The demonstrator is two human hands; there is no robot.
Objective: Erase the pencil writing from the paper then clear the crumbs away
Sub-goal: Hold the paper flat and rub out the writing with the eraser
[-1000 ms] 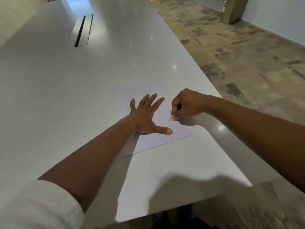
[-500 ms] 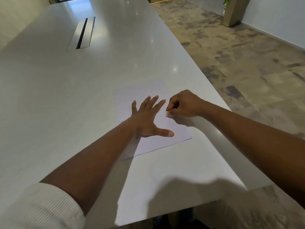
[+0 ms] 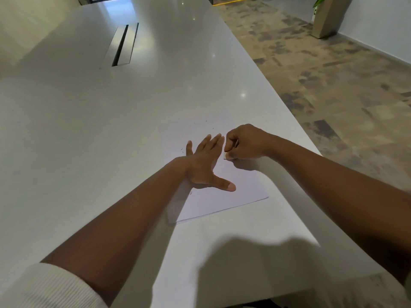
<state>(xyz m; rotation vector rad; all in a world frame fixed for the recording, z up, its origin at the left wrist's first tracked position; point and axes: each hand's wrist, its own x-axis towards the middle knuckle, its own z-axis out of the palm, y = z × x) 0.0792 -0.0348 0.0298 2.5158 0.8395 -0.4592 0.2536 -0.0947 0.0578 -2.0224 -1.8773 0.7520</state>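
Note:
A white sheet of paper (image 3: pixel 240 192) lies on the white table (image 3: pixel 111 134) near its right edge. My left hand (image 3: pixel 204 163) presses flat on the sheet, fingers spread and straight. My right hand (image 3: pixel 242 142) is curled, pinching a small white eraser (image 3: pixel 225 157) whose tip touches the paper just right of my left fingers. Small dark crumbs (image 3: pixel 206 124) dot the far part of the sheet, and a few lie by my left little finger (image 3: pixel 182 150). A faint pencil mark (image 3: pixel 191 193) shows near my left wrist.
A long cable slot (image 3: pixel 121 46) is set into the table farther back on the left. The table's right edge runs diagonally past my right forearm, with patterned floor (image 3: pixel 333 90) beyond it. A planter (image 3: pixel 327 18) stands at the far right by the wall.
My right hand with the eraser has slid up the sheet, away from me, toward my left fingertips. My left hand stays pressed on the paper.

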